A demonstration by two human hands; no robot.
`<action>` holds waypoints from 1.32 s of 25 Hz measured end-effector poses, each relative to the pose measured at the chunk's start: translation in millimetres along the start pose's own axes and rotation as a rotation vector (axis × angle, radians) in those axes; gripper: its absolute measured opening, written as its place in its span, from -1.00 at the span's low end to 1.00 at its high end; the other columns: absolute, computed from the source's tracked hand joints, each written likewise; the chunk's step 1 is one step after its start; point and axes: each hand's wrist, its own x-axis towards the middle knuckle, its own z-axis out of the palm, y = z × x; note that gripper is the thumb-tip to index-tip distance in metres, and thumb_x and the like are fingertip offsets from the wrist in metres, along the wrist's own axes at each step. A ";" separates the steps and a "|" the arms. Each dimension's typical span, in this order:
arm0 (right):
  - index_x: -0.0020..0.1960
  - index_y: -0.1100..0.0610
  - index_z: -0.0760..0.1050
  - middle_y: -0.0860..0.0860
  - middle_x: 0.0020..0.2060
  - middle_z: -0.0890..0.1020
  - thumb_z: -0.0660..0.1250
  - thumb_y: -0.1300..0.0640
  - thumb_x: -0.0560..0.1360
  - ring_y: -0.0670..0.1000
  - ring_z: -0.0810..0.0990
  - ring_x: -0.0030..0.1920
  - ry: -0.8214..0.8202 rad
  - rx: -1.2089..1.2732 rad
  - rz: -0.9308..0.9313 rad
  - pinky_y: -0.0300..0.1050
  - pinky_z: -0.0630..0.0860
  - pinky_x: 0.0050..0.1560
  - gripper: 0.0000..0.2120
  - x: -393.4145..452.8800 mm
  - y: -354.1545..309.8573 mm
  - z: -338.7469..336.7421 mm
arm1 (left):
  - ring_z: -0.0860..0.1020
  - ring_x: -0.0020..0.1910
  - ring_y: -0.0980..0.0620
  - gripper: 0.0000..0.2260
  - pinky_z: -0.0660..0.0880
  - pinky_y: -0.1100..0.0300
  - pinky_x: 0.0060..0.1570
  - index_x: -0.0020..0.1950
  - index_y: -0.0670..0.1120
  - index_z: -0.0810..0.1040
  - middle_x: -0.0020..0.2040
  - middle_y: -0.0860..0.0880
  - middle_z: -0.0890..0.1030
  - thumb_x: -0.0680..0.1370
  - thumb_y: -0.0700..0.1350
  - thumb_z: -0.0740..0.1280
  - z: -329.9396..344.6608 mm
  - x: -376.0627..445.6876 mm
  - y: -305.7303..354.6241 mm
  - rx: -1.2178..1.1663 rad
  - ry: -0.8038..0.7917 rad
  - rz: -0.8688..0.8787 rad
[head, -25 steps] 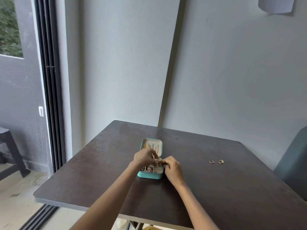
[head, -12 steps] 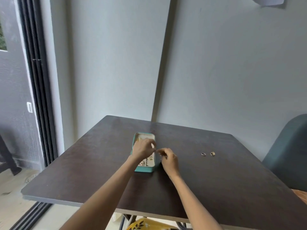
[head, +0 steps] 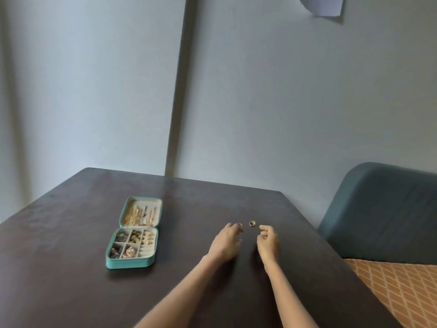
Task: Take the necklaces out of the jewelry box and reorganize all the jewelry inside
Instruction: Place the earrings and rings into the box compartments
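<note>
Jewelry box (head: 132,233) lies open on the dark surface (head: 71,292), well left of both hands, long axis running away from the person: lid half far, compartment tray near. Necklaces (head: 139,215), gold chains, lie in the lid half, not yet out. Small pieces fill the tray compartments; which are rings or earrings is too small to tell.

Both hands sit right of the box at the loose rings. Left hand (head: 225,242) is nearer the box, fingers curled down, tips at a ring (head: 240,225) that is mostly hidden; pinching or only touching, cannot tell. Right hand (head: 268,241) has thumb and forefinger drawn together, possibly holding something tiny, cannot tell. Second ring (head: 252,223) rests on the surface between the two hands, just beyond the fingertips, touching neither.

Judgement: any next reach into the box goes leftward, with the left hand the shorter path. A teal chair (head: 383,209) stands at right.
</note>
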 end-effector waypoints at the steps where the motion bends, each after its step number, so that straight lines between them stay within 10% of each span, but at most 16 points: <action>1: 0.15 0.19 0.49 0.16 0.06 0.56 0.21 0.33 0.48 0.18 0.53 0.08 -0.023 -0.022 0.005 -0.06 0.40 0.04 -0.73 8.7 1.2 1.7 | 0.45 0.25 -0.06 -0.67 0.39 0.12 0.23 0.30 -0.12 0.40 0.25 -0.07 0.45 0.53 -0.22 0.18 6.3 6.3 1.5 -0.015 0.004 -0.009; 8: 0.31 0.06 0.41 0.10 0.21 0.50 0.25 -0.07 0.52 0.13 0.48 0.23 -0.016 -0.352 -0.022 -0.06 0.38 0.15 -0.60 37.5 -10.4 24.8 | 0.44 0.29 -0.03 -0.60 0.36 0.13 0.25 0.41 -0.15 0.30 0.31 -0.05 0.44 0.57 -0.20 0.14 11.8 48.0 -6.8 -0.031 0.071 -0.099; 15: -0.09 0.13 0.60 0.06 -0.11 0.67 0.43 0.16 0.41 0.10 0.61 -0.03 -0.032 -0.086 -0.097 -0.15 0.45 -0.14 -0.91 43.7 -3.7 27.0 | 0.50 0.21 -0.04 -0.71 0.40 0.16 0.15 0.26 -0.14 0.50 0.22 -0.06 0.51 0.56 -0.18 0.19 13.2 54.5 -9.1 -0.064 0.163 -0.145; 20: -0.21 -0.04 0.44 -0.09 -0.31 0.61 0.42 0.28 0.41 -0.11 0.60 -0.26 -0.102 0.172 -0.349 -0.32 0.49 -0.24 -0.74 9.9 -24.2 23.5 | 0.52 0.18 -0.04 -0.65 0.40 0.19 0.15 0.31 -0.16 0.47 0.21 -0.09 0.54 0.55 -0.09 0.32 -6.3 43.1 -10.3 -0.220 0.160 -0.147; 28: -0.15 -0.02 0.43 -0.15 -0.23 0.61 0.41 0.30 0.43 -0.24 0.61 -0.17 -0.258 0.254 -0.489 -0.44 0.49 -0.13 -0.75 -40.9 -71.2 35.2 | 0.57 -0.37 0.10 -0.89 0.51 0.35 -0.33 -0.02 -0.11 0.68 -0.13 -0.04 0.68 0.48 -0.19 0.40 -91.5 -4.0 -30.8 -0.181 0.217 -0.011; 33: -0.20 0.01 0.58 -0.18 -0.35 0.64 0.49 0.17 0.37 -0.28 0.61 -0.27 -0.372 0.234 -0.461 -0.42 0.46 -0.27 -0.89 -93.1 -91.6 54.7 | 0.52 -0.35 0.17 -0.87 0.35 0.43 -0.35 -0.08 -0.10 0.71 -0.19 -0.08 0.70 0.41 -0.11 0.48 -138.0 -49.6 -60.3 0.007 0.148 0.006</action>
